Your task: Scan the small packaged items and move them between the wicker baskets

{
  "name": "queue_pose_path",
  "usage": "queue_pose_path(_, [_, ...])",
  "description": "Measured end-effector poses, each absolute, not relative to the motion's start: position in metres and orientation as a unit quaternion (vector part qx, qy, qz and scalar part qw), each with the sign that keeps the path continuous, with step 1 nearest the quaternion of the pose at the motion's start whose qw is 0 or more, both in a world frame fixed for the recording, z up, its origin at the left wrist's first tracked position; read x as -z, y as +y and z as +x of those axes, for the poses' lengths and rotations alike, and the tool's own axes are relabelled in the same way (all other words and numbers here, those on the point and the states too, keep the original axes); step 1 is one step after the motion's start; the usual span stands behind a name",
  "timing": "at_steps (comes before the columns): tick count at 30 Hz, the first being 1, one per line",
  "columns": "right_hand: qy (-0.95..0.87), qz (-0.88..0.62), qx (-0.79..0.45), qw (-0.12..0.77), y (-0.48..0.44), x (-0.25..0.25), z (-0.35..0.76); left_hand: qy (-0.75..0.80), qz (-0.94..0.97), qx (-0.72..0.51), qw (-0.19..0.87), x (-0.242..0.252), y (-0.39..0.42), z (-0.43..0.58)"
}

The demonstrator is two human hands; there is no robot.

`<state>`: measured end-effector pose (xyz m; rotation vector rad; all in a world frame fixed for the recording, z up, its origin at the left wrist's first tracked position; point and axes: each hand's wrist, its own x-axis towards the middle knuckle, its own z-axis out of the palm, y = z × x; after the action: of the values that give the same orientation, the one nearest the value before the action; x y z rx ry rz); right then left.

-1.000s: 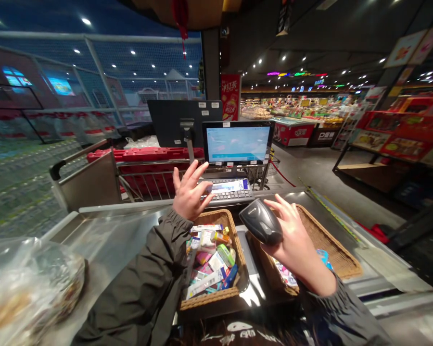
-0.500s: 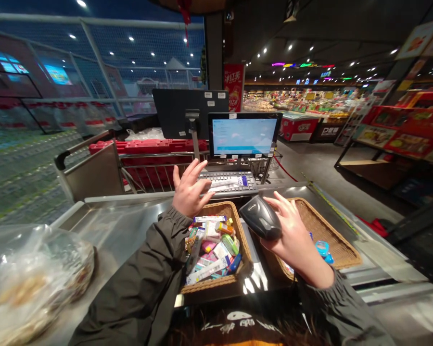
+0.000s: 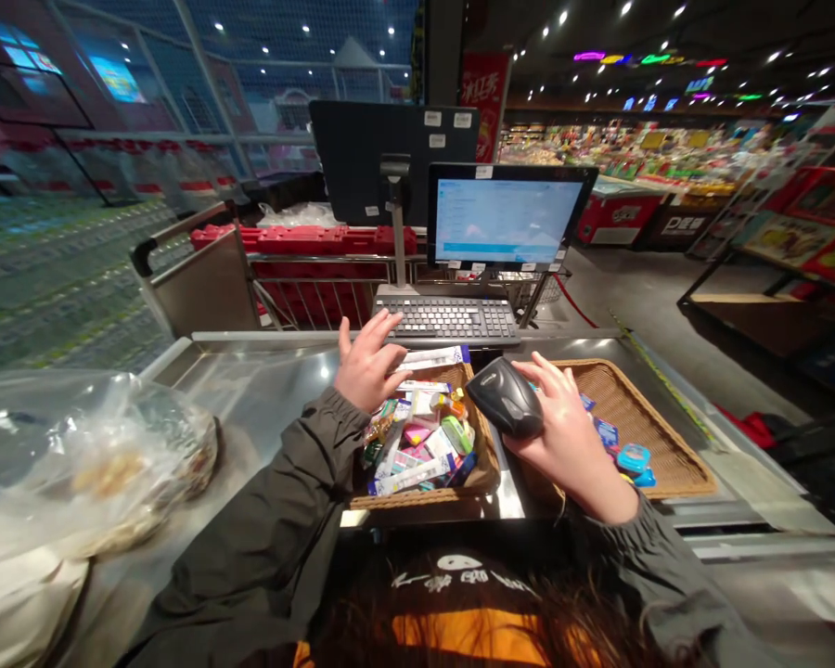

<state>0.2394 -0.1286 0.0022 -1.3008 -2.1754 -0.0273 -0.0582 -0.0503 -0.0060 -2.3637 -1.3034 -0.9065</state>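
My left hand (image 3: 370, 364) grips one end of a slim white packet with a blue end (image 3: 435, 357) between thumb and fingers. It hangs over the far side of a wicker basket (image 3: 488, 455) heaped with small packaged goods (image 3: 424, 431). In my right hand (image 3: 563, 431) is a black barcode scanner (image 3: 505, 397), its front turned left toward the packet. A second wicker basket (image 3: 658, 422) sits under and beyond my right hand, with small blue items (image 3: 633, 457) in it. My right forearm and hand hide part of that basket.
Behind the baskets are a keyboard (image 3: 452, 317) and a lit screen (image 3: 505, 218), with a dark monitor back (image 3: 382, 148) beside it. Clear plastic bags (image 3: 104, 455) lie on the metal counter (image 3: 250, 371) at left. A metal cart (image 3: 195, 274) stands beyond the counter.
The view has tilted down. My left hand has drawn the packet nearer, from over the keyboard to over the basket's far edge. The scanner stays in my right hand.
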Motion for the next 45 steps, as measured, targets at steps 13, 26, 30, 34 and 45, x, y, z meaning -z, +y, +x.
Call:
queue_pose_path(13, [-0.822, -0.497, -0.039, 0.274, -0.124, 0.01, 0.233, -0.464, -0.867, 0.175, 0.042, 0.084, -0.077, -0.081])
queue_pose_path(26, [-0.808, -0.52, -0.032, 0.276, -0.121, 0.015, 0.255, -0.496, -0.868, 0.028, -0.021, 0.1, -0.084, -0.078])
queue_pose_path(30, [-0.787, -0.539, -0.003, 0.3, -0.122, 0.015, 0.28, -0.475, -0.878, 0.06, 0.009, 0.083, -0.078, -0.069])
queue_pose_path(34, [-0.744, -0.587, 0.032, 0.316, -0.125, 0.018, 0.315, -0.442, -0.892, 0.093, 0.029, 0.065, -0.063, -0.047])
queue_pose_path(45, [-0.666, -0.661, 0.077, 0.338, -0.139, 0.028, 0.389, -0.329, -0.94, 0.083, 0.017, 0.047, -0.008, 0.067])
